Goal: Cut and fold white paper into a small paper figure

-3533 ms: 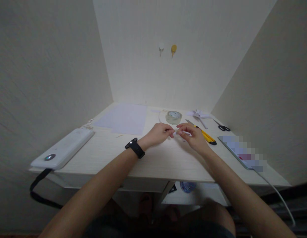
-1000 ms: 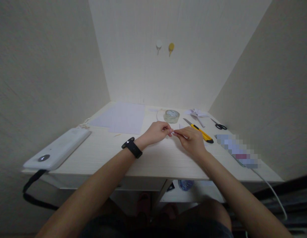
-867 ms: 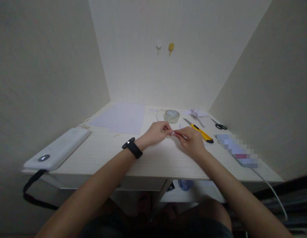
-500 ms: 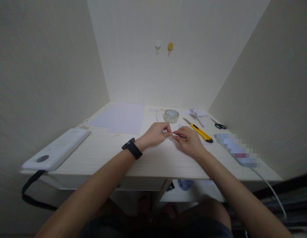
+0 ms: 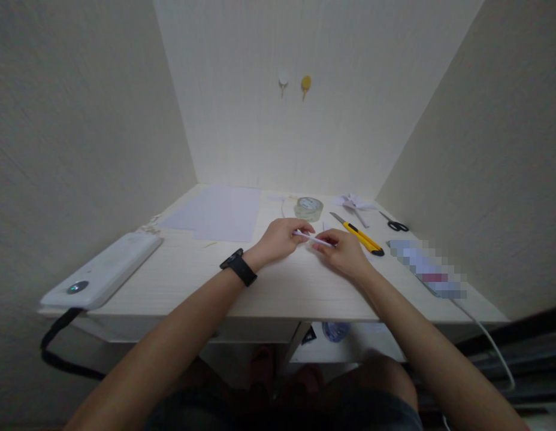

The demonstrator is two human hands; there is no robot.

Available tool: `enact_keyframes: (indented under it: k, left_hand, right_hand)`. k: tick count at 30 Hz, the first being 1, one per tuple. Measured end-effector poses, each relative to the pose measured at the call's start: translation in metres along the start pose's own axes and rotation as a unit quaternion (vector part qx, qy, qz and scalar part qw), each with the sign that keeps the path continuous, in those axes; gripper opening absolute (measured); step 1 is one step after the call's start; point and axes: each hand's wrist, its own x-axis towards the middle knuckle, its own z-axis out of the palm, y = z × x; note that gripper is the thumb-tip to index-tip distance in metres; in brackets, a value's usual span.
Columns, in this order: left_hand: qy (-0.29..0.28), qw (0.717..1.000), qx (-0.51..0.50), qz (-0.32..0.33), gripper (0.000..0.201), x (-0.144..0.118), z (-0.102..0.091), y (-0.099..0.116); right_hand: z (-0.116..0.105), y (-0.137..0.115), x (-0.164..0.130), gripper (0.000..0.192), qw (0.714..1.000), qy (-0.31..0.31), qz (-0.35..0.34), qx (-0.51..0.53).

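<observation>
Between my two hands is a thin white paper strip or rolled paper stick [image 5: 312,237]; which of the two I cannot tell. My left hand [image 5: 284,237], with a black watch on its wrist, pinches the left end. My right hand [image 5: 342,250] grips the right end, its fingers partly covering it. Just beyond the hands stands a roll of clear tape [image 5: 308,209]. A yellow utility knife [image 5: 361,236], blade out, lies to the right of my right hand. Behind it rests a white paper pinwheel [image 5: 353,205] with a stick.
White paper sheets [image 5: 226,212] lie at the back left. Black scissors [image 5: 397,225] and a blurred-out phone-like device [image 5: 426,269] with a cable are on the right. A white box-shaped device [image 5: 102,269] with a black strap sits at the left edge. Two hooks [image 5: 306,84] hang on the wall.
My left fingers have shifted along the white paper piece, and more of it shows between my hands. The hands stay in nearly the same place.
</observation>
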Motion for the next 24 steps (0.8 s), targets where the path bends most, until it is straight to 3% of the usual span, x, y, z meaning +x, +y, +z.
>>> enact_keyframes:
  k: [4, 7, 10, 13, 18, 24]
  left_hand:
    - [0.015, 1.0, 0.021, -0.008, 0.02, 0.004, -0.001, -0.012]
    - [0.006, 0.997, 0.071, -0.009, 0.021, 0.002, -0.002, -0.017]
    - [-0.009, 0.988, 0.148, 0.045, 0.025, -0.003, 0.0, -0.013]
    - [-0.022, 0.982, 0.164, 0.087, 0.024, -0.006, 0.004, -0.004]
    - [0.036, 0.993, 0.105, 0.044, 0.021, -0.007, 0.008, 0.006]
    - [0.056, 0.993, 0.106, 0.019, 0.024, -0.007, 0.007, 0.008]
  right_hand:
    - [0.0, 0.008, 0.002, 0.012, 0.996, 0.071, 0.043, 0.027]
    - [0.002, 0.008, 0.001, 0.014, 0.993, 0.111, 0.034, 0.027]
    - [0.004, 0.001, -0.002, 0.012, 0.991, 0.13, 0.001, 0.023]
    - [0.005, -0.013, -0.006, 0.011, 0.987, 0.152, -0.031, 0.044]
    - [0.0, -0.039, -0.007, 0.01, 0.972, 0.191, -0.053, 0.124]
    - [-0.006, -0.051, -0.002, 0.007, 0.968, 0.213, -0.108, 0.078]
